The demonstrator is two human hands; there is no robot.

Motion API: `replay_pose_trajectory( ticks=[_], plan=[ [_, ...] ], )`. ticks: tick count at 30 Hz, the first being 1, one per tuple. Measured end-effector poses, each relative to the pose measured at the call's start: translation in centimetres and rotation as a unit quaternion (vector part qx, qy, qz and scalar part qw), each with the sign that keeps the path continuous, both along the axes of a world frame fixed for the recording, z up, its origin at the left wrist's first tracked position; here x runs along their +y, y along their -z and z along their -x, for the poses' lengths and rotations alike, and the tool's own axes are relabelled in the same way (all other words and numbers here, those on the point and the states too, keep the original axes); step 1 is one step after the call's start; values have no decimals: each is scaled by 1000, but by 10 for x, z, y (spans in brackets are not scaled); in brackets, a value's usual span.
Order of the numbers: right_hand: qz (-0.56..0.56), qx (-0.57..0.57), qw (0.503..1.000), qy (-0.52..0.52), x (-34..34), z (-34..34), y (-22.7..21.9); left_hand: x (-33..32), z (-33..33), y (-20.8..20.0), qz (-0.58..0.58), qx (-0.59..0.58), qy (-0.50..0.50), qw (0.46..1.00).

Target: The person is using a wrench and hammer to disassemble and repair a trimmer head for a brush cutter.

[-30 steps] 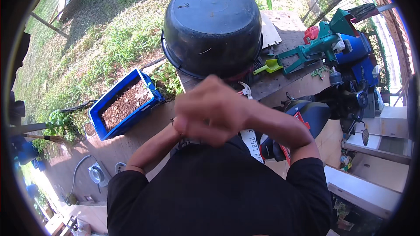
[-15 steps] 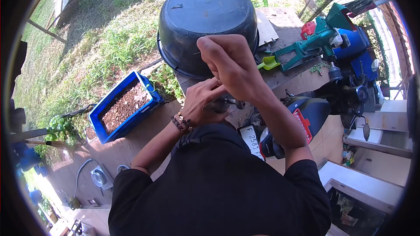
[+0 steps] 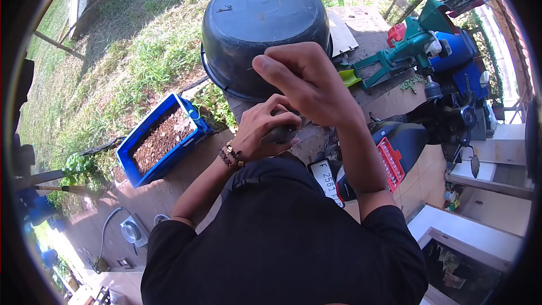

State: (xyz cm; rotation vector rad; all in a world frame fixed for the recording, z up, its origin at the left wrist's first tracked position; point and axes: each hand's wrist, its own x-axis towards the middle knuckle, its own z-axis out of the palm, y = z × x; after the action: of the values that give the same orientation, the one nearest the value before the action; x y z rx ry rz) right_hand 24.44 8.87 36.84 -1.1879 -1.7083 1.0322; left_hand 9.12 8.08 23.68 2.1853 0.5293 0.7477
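In front of my chest, my left hand (image 3: 262, 127), with beaded bracelets at its wrist, is wrapped round a dark, rounded object (image 3: 280, 134). Its fingers cover most of that object, so its kind cannot be made out. Above and to the right of it, my right hand (image 3: 305, 82) is raised, fingers curled in and thumb pointing left. A very thin, pale line shows near that thumb; whatever the fingers hold is hidden. Beyond both hands, a large black tub (image 3: 265, 20) rests upside down on a wooden table (image 3: 361, 20).
A blue planter box (image 3: 161, 141) with brown soil lies to the left. At the right are a green hand-cranked machine (image 3: 406, 45), a yellow-green scoop (image 3: 349, 77), a blue drum (image 3: 454, 51) and a parked motorcycle (image 3: 403, 138). Grass (image 3: 152, 39) stretches beyond.
My right hand keeps its curled shape and has shifted slightly right. The left hand's fingers have risen and curl more over the dark object, which is turned differently.
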Motion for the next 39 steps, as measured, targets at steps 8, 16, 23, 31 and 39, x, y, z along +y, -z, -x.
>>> replay_pose_trajectory(
  ticks=[8,16,23,31,39],
  plan=[
    [149,-124,979,65,-61,-27,51,4,0,3,-17,-25,-42,999],
    [108,-171,976,77,-75,-22,72,9,-4,6,5,-15,-22,1000],
    [30,-269,963,-5,-69,-35,71,10,-7,6,-9,-23,-11,1000],
    [0,-423,897,-128,-61,-32,53,16,-2,1,25,-21,32,999],
    [133,-186,973,5,-63,-28,71,5,-5,8,-46,-42,-73,995]
  ],
)
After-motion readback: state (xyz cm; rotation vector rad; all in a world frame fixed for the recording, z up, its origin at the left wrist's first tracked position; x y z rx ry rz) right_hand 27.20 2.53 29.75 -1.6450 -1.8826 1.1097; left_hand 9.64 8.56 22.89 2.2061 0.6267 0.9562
